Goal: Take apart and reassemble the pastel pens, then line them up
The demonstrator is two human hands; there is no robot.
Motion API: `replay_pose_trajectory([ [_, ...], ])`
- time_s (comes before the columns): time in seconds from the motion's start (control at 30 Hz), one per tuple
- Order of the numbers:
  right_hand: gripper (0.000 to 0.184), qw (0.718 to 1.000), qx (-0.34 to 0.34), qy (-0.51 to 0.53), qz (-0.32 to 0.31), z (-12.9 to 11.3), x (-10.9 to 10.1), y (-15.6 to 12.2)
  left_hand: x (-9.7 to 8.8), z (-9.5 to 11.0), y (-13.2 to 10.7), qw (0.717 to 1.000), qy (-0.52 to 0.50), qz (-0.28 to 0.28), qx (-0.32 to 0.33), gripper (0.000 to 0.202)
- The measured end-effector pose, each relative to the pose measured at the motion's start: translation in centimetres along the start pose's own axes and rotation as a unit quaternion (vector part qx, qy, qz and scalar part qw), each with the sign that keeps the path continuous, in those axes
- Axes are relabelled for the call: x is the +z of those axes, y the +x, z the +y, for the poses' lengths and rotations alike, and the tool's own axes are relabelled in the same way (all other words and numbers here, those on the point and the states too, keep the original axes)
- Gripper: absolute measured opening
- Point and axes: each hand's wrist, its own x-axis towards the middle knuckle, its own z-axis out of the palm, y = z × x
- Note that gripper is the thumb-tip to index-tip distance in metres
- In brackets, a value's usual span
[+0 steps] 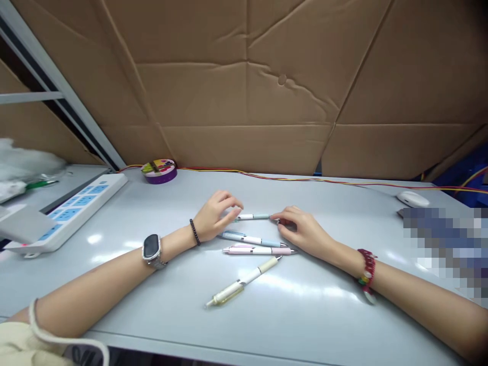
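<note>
Four slim pens lie on the grey table; the farthest, a white and grey-blue pen, stretches between my two hands. My left hand hovers by its left end, fingers curved and apart from the thumb, holding nothing. At its right end, the fingertips of my right hand close around the tip; the exact contact is partly hidden. Nearer to me are a light blue pen, a pink and white pen and a cream-yellow pen, which lies slanted.
A white power strip lies at the left, with a purple tape roll behind it. Red and yellow wires run along the back edge below cardboard. At the right are a white mouse and a blurred-out item.
</note>
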Motion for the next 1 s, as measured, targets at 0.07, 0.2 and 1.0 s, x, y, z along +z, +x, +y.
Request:
replay_pose_trajectory([
  [0.07, 0.031, 1.000, 0.008, 0.002, 0.002, -0.06, 0.00, -0.02, -0.04, 0.29, -0.17, 0.998, 0.020, -0.025, 0.061, 0.030],
  [0.2, 0.026, 0.998, 0.051, 0.003, 0.032, -0.18, -0.08, -0.08, 0.32, 0.64, -0.42, 0.984, 0.068, -0.060, 0.150, 0.028],
  [1.0, 0.024, 0.995, -0.087, -0.009, 0.042, -0.21, -0.34, -0.29, 0.91, 0.77, -0.79, 0.991, 0.120, 0.015, 0.053, 0.039],
])
